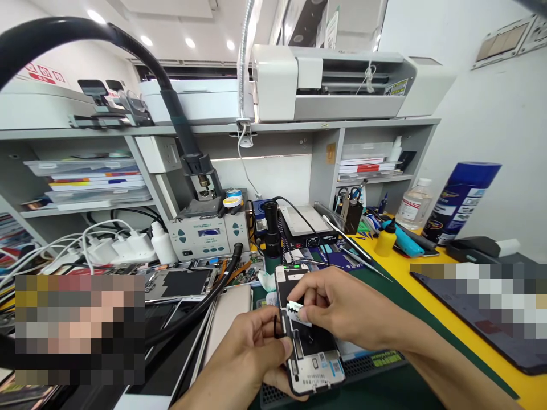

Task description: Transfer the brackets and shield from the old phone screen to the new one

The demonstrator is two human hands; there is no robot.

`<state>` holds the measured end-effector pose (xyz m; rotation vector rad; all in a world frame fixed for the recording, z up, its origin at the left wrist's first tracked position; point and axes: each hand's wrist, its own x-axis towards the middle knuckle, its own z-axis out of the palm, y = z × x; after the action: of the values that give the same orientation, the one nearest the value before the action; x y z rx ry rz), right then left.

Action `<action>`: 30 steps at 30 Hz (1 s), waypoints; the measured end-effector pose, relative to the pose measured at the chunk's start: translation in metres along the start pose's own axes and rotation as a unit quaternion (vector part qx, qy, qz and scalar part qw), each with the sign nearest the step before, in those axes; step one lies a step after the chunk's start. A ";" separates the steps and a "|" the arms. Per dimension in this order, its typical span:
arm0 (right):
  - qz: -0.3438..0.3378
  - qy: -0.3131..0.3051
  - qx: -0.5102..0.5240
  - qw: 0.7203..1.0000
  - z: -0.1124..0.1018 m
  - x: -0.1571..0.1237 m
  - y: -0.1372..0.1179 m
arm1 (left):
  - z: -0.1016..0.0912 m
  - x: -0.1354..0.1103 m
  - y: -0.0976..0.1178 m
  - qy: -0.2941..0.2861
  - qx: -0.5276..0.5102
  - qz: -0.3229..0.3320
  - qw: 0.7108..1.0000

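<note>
A phone screen assembly (314, 364), its inner side with metal plate and black film facing up, lies tilted in my left hand (260, 347). The thumb presses on its left edge while the other fingers curl beneath and behind it. Pinched between the thumb and fingers of my right hand (333, 302) is a silver razor blade (294, 313), held over the upper middle of the screen assembly. Whether the blade touches the surface I cannot tell. Part of the assembly's right side is hidden by my right hand. Under both hands lies a dark green mat (384, 370).
A hot air station (209, 236) stands at the back left, its thick black hose (205, 302) crossing the left side. Phone parts and boards crowd the left. A black flashlight (271, 228), a yellow bottle (386, 239) and a blue spray can (464, 199) stand behind. A dark panel (474, 319) lies right.
</note>
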<state>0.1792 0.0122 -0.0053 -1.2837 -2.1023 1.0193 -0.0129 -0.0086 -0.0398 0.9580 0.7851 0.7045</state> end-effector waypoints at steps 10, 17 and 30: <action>0.010 0.022 -0.009 1.000 0.007 -0.001 0.003 | -0.001 0.001 0.000 0.010 0.006 -0.001 1.000; 0.022 0.022 -0.003 0.999 0.007 -0.001 0.001 | -0.001 0.002 -0.001 0.014 -0.001 -0.002 1.000; -0.064 0.120 -0.124 0.983 -0.006 -0.012 -0.014 | -0.008 0.008 -0.008 0.041 -0.017 0.059 0.997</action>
<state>0.1815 0.0002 0.0094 -1.2929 -2.1378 0.5318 -0.0136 -0.0020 -0.0517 0.9557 0.7913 0.8617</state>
